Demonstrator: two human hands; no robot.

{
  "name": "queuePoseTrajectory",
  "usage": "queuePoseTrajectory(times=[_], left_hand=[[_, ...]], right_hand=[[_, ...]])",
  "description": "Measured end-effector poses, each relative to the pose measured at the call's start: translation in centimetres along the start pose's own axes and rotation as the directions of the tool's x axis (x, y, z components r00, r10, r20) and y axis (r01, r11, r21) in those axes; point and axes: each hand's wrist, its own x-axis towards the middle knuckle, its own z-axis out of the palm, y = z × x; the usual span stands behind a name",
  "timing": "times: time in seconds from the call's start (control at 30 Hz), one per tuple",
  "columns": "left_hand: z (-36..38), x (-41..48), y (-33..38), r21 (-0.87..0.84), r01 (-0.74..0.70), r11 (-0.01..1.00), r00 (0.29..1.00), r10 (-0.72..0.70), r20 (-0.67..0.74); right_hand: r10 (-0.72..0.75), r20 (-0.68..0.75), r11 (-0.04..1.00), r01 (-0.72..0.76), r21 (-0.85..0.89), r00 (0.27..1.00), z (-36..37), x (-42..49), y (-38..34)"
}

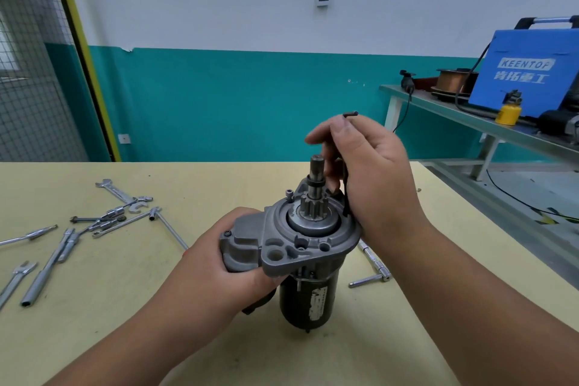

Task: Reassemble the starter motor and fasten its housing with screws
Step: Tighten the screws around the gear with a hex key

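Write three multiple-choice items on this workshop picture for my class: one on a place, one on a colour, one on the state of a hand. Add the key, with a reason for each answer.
1. Where do the loose wrenches lie?
A. on the table, left of the starter motor
B. on the floor
C. on top of the motor

2. What colour is the machine on the far bench?
A. red
B. blue
C. white

3. What is the right hand doing?
A. lying flat on the table
B. hanging idle
C. gripping a black hex key

Key:
1 A: the tools are scattered on the yellow tabletop to the motor's left.
2 B: its casing is plainly blue.
3 C: the fingers curl round the key, which runs down beside the motor's flange.
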Motion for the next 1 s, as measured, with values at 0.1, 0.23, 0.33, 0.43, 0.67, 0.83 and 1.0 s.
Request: queuePoseTrajectory(times=[0.1,0.23,0.33,0.43,0.67,0.83,1.0], left_hand=[[0.0,-0.1,-0.1,0.004,0.0,1.0,1.0,0.0,0.003],[0.1,-0.2,0.2,0.022,-0.024,0.999,1.0,0.023,0.019],[0.3,-0.4,0.5,0.015,-0.038,0.999,0.999,0.038,0.029],[0.6,-0.5,0.8,0.02,-0.058,0.998,0.998,0.058,0.019],[1.1,-0.9,1.0,0.03,-0.087,0.996,0.996,0.087,0.001],[1.0,-0.9,1.0,0.038,-0.091,0.995,0.996,0.091,0.008],[1.0,-0.8,1.0,0.044,-0.093,0.995,0.996,0.092,0.018]], right_hand=[[0.008,0.066,0.984,0.004,-0.177,0.998,-0.4,0.5,-0.1],[-0.029,0.003,0.997,0.03,-0.074,1.0,-1.1,1.1,-1.8],[-0.037,-0.094,0.998,0.042,0.055,0.995,-1.1,1.3,-2.8],[-0.055,-0.058,0.998,0.056,0.01,0.997,-0.5,1.0,-3.3],[-0.044,0.019,0.985,0.047,-0.164,0.999,0.5,0.1,-3.8],[-0.067,0.033,0.959,0.074,-0.273,0.997,0.8,-0.3,-3.6],[-0.069,0.039,0.945,0.078,-0.317,0.997,0.9,-0.3,-3.3]])
